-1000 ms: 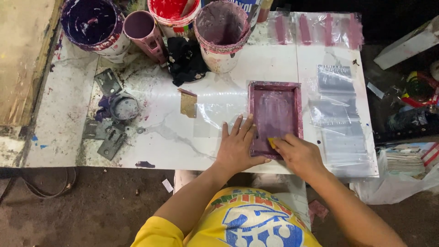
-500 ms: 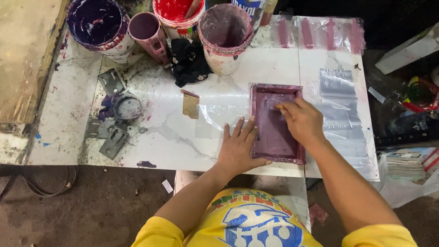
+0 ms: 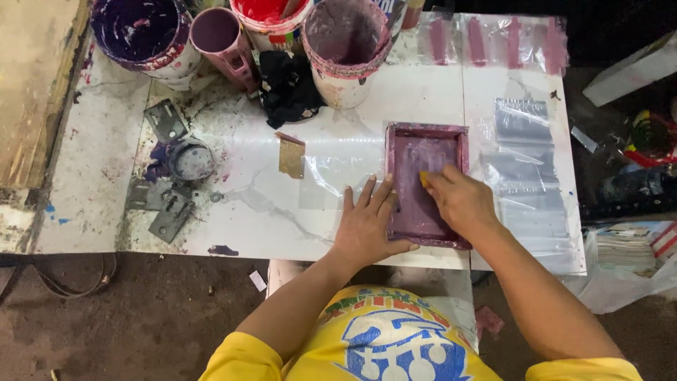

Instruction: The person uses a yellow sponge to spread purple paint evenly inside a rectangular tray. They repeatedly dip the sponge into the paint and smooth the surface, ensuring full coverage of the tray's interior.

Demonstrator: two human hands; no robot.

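The white marbled desk (image 3: pixel 282 204) fills my view. On its right side lie clear plastic bags (image 3: pixel 525 183), flat and overlapping, with greyish panels. The far sheet carries a row of pink strips (image 3: pixel 493 39).

Along the far edge stand a purple-coated bucket (image 3: pixel 137 32), a mauve-smeared tub (image 3: pixel 345 42), a red paint pot (image 3: pixel 271 14) and a pink cup (image 3: pixel 215 32). A black rag (image 3: pixel 289 85) lies between them.

The work sits in the purple-stained frame (image 3: pixel 423 137), which lies flat near the front edge, just left of the bags. I judge the step to be a rubbing stroke across the frame's inner face.

The left hand (image 3: pixel 367 226) lies flat with its fingers spread wide. It is on the desk against the frame's left rail, with the thumb at the near rail.

The right hand (image 3: pixel 458 201) is inside the frame, its fingers closed on a small yellow piece (image 3: pixel 424 178) that presses down on the mesh.

Any further stroke would, I think, call for steady bracing from the left hand and even pressure, so the frame does not slide on the plastic.
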